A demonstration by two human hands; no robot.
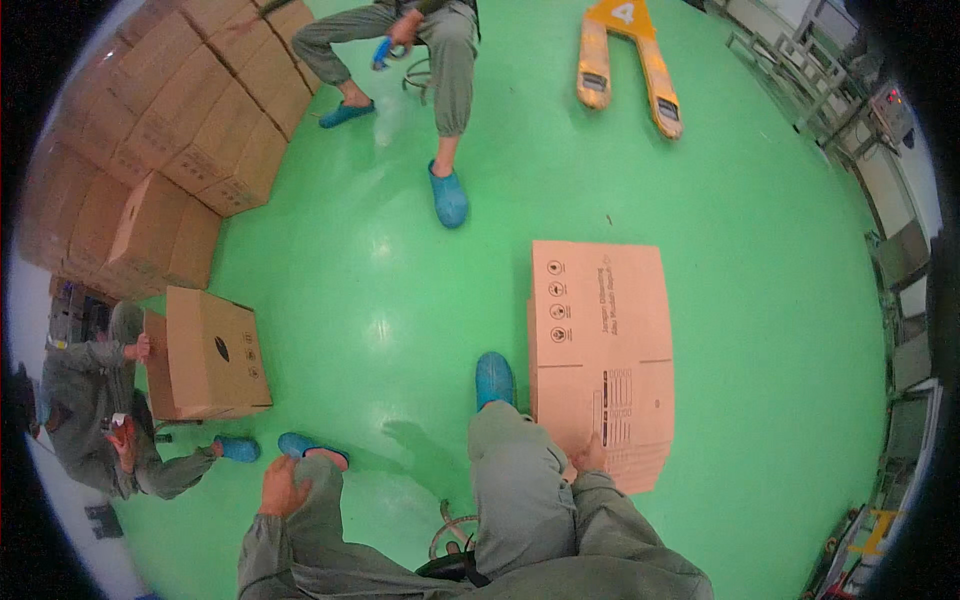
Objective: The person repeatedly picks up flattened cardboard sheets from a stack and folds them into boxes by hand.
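Note:
A flattened-looking cardboard box (600,345) with printed black symbols is to the right of my right knee. My right hand (588,457) is at its near edge, some fingers over the printed face and the rest hidden; it appears to grip the cardboard. On my left knee rests my left hand (284,488), empty, its fingers lying over the grey trouser cloth. I am seated, with blue clogs (494,380) on my feet.
Stacked cartons (170,130) fill the far left. A co-worker at left holds an open carton (215,350). Another seated person (440,60) at the far side holds a blue tool (381,54). A yellow pallet jack (628,50) and metal racks (800,75) stand far right.

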